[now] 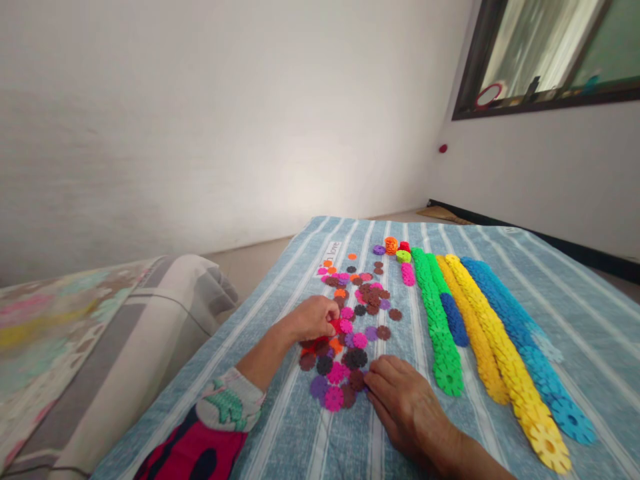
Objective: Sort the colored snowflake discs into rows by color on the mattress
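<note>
My left hand point(311, 319) is closed in a pinch over the left side of a scattered heap of plastic snowflake discs. A red snowflake disc point(336, 326) shows at its fingertips. Lower right, my right hand point(409, 400) has its fingers curled together against the heap's edge, beside a brown disc point(357, 381); what lies under the fingertips is hidden. Around the hands are loose pink discs point(334, 399), black discs point(357, 359), purple discs point(319, 387) and orange discs point(341, 293), many overlapping.
Overlapping rows of green point(449, 377), yellow point(549, 448) and blue discs point(573, 419) run lengthwise on the right, with a short dark blue row point(454, 321). Small stacks, one orange point(391, 246), stand behind. Striped cloth point(280, 427) covers the table; a draped surface point(115, 333) is at left.
</note>
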Motion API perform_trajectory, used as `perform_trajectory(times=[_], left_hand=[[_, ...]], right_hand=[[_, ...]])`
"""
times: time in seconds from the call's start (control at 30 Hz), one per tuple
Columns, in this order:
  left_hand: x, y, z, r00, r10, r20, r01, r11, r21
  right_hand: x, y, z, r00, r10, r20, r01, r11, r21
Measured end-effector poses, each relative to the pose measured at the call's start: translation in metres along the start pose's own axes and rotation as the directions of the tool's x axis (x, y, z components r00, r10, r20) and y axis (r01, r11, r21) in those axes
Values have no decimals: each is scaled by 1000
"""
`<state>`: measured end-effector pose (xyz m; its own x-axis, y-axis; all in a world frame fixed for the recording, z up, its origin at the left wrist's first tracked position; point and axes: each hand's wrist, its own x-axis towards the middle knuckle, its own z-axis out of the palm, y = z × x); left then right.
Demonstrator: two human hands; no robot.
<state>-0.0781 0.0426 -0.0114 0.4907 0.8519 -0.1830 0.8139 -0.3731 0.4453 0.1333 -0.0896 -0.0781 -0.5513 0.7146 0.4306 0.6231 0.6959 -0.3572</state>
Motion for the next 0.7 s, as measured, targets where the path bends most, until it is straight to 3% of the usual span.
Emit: perform_trajectory(times=[0.27,0.47,0.7], left_hand=[[-2,0,-6,1000,4,-22,-8,985,-172],[4,-4,4,998,17,-57,-31,967,-252],[9,-10,6,986,-8,-165,-46,947,-319]], right_hand=[[1,-1,-2,1000,-2,-11,2,1000,1],[2,-1,-2,1000,-11,0,11,1000,-2],[1,-1,-1,1000,2,7,-2,1000,-9]])
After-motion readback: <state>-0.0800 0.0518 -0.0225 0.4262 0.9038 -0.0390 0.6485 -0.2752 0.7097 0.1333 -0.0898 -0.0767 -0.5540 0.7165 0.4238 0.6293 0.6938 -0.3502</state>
